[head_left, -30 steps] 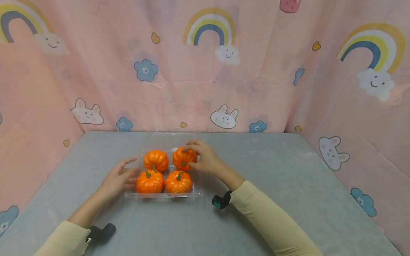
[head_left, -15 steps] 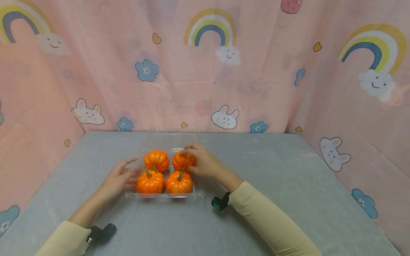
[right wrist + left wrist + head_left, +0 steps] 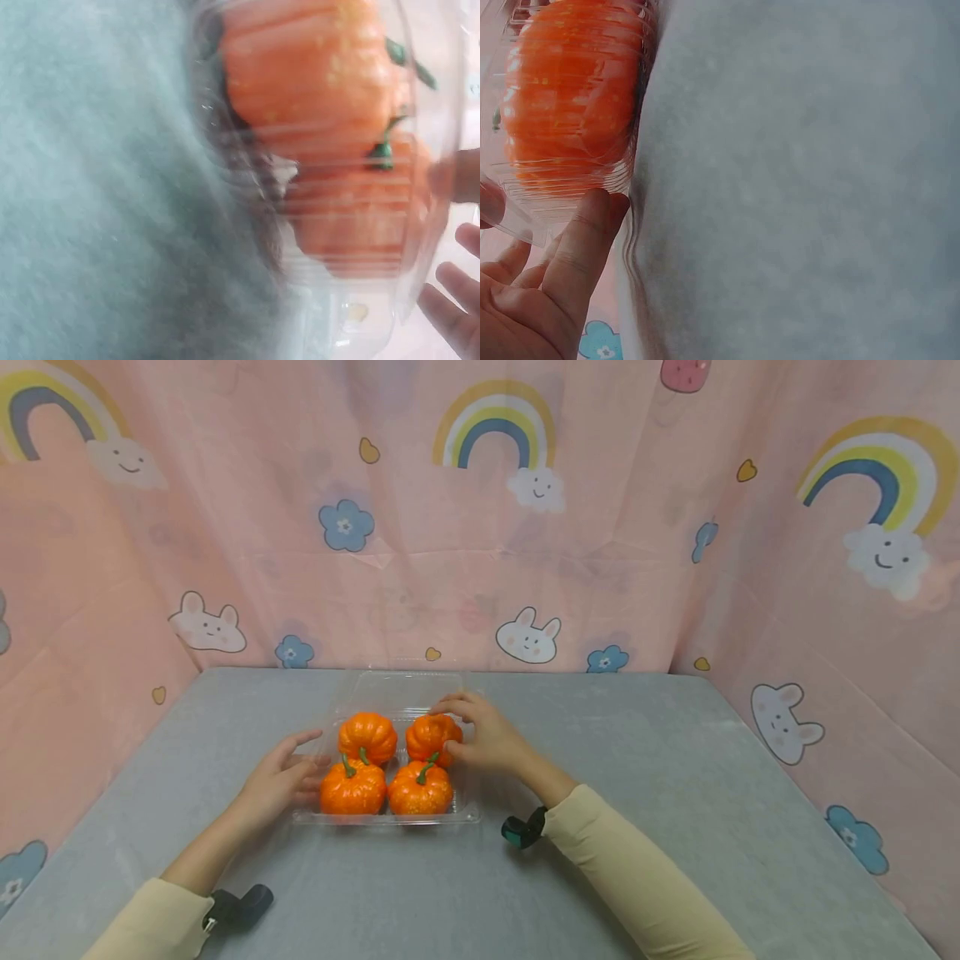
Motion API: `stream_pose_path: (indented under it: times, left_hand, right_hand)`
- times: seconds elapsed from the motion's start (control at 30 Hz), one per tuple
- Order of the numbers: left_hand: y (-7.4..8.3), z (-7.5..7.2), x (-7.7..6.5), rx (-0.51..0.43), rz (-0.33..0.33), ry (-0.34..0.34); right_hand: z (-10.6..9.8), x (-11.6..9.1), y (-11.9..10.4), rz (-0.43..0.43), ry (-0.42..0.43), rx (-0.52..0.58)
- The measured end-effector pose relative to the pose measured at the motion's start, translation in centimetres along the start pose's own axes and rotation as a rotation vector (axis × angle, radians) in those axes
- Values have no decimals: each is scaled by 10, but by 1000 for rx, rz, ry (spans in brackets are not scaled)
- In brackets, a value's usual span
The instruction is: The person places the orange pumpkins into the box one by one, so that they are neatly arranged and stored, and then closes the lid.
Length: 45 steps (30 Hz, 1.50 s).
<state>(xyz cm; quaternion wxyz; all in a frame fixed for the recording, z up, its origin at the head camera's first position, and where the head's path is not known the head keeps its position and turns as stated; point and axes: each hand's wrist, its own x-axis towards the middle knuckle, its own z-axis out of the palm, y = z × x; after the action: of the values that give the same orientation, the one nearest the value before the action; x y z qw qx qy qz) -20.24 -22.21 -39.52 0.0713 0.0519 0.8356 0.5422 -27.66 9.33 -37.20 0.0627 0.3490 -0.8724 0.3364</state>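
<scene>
Several small orange pumpkins with green stems sit in a clear plastic clamshell box (image 3: 386, 819), two in front and two behind. My left hand (image 3: 273, 781) is at the box's left side, fingers extended. In the left wrist view its fingertips (image 3: 594, 199) meet the ribbed wall beside a pumpkin (image 3: 574, 97). My right hand (image 3: 487, 737) is at the back right pumpkin (image 3: 426, 735), its spread fingers beside and above it. The right wrist view, blurred, shows the thumb (image 3: 465, 176) at that pumpkin (image 3: 352, 221) and the other fingers apart from it.
The box's clear lid (image 3: 401, 687) is folded back toward the rear edge of the grey table (image 3: 637, 793). A pink curtain (image 3: 622, 527) printed with rainbows and rabbits surrounds the table's back and sides.
The back right pumpkin has turned, and its stem has come forward, near the front right pumpkin's stem. My right hand went closer around it, then eased back right. My left hand has stayed put.
</scene>
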Motion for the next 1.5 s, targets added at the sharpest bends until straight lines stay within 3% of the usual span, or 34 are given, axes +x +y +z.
stream_pose_path:
  times: [0.1,0.3,0.5,0.83,1.5]
  left_hand:
    - [-1,0,0,6,-2,-1]
    - [-1,-1,0,13,-2,-4]
    - [-1,-1,-1,10,0,-4]
    - [-1,0,-1,2,-15,-1]
    - [-1,0,0,-2,-19,-7]
  right_hand:
    - [-3,2,6,47,65,50]
    - [-5,5,18,242,230,115]
    - [-2,10,36,390,294,163]
    - [7,15,50,528,214,176]
    - [10,18,54,582,163,183]
